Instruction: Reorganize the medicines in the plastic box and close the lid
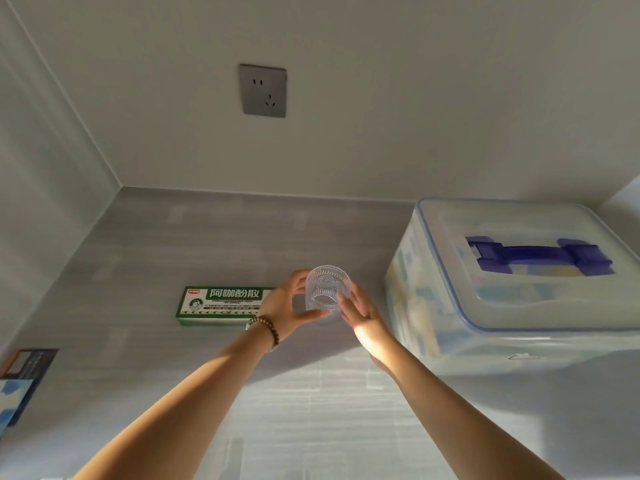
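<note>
**Clear cup (328, 289) between both hands; plastic box (426, 306) to the right**

The left hand (284, 306) curls its fingers round the clear cup. The right hand (363, 317) presses straight fingers against its other side. The plastic box, lid (519, 317) on, stands on the table (207, 237), nearer the right hand. A green medicine carton (221, 303) lies crosswise beside the left hand.

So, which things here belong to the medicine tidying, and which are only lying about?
Job: lidded plastic box; green medicine carton; perhaps the dark blue carton at left.
Lying about: wall socket; clear ribbed cup, between left hand and right hand, role unclear.
</note>
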